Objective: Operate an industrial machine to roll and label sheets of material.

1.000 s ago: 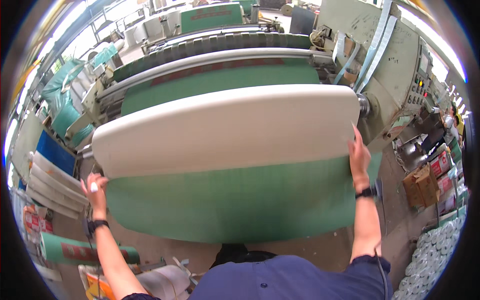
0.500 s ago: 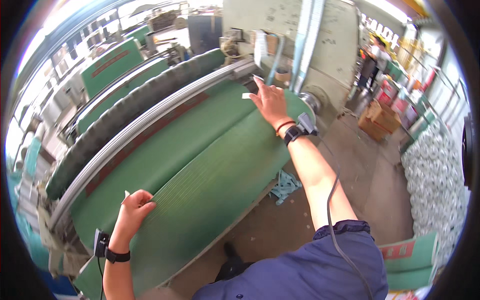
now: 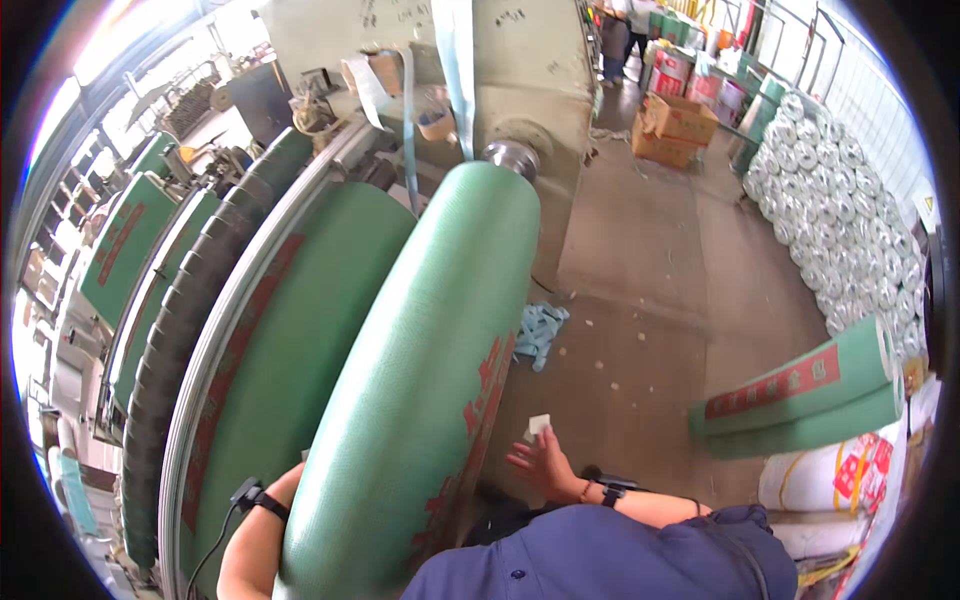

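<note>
A large roll of green woven sheeting (image 3: 420, 330) with red print on its right side stretches away from me. My left hand (image 3: 291, 484) is at the roll's near left side, and its fingers are mostly hidden behind the roll. To the right of the roll, over the floor, my right hand (image 3: 548, 466) has its fingers spread. A small white square piece (image 3: 540, 425), like tape or paper, is at one of its fingertips. Left of the roll, more green sheeting (image 3: 320, 290) with a red printed band lies along a pale metal bar (image 3: 235, 270).
A metal spindle (image 3: 511, 158) sits at the roll's far end. Pale blue scraps (image 3: 541, 333) lie on the floor. Green printed rolls (image 3: 800, 390) stand at right, before stacked white rolls (image 3: 835, 220). Farther back are a cardboard box (image 3: 673, 130) and a person (image 3: 625, 40).
My view has swung round toward the right. My right hand has left the roll's far end and come back near my body. The left hand has slipped behind the roll's left side.
</note>
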The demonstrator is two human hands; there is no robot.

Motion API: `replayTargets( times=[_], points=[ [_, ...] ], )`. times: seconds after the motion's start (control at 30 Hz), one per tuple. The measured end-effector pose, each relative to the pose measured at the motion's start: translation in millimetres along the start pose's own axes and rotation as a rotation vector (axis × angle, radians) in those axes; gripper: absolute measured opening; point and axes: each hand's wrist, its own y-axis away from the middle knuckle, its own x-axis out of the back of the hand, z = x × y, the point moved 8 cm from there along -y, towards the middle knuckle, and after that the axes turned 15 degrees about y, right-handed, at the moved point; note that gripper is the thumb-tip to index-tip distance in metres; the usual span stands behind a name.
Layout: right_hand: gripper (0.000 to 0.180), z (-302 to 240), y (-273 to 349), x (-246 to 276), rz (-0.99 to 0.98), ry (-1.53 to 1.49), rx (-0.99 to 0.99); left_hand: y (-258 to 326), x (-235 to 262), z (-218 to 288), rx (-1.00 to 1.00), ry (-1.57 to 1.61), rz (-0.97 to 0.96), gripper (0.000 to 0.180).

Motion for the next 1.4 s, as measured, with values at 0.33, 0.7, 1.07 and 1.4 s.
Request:
replayTargets(
  times=[0.33,0.7,1.07,1.4],
  points=[
    [0.102,-8.2,-88.1,-224.0,-0.450,-0.154,-0.065,-1.7,-39.5,-5.7,0.060,0.108,-0.149,0.052],
    [0.099,5.0,-167.4,-252.8,-0.455,0.109,-0.074,-12.9,-1.5,0.2,-0.106,-0.248,0.000,0.057],
    [0.080,-277.5,-53.3,-37.9,-0.084,0.232,0.753,256.5,-102.2,70.4,-0.961,-1.124,1.094,0.017],
    [0.076,-156.0,198.4,-318.4,-0.944,1.542,2.133,294.2,-216.1,-55.5,-1.116,-0.870,1.419,0.064]
  ],
)
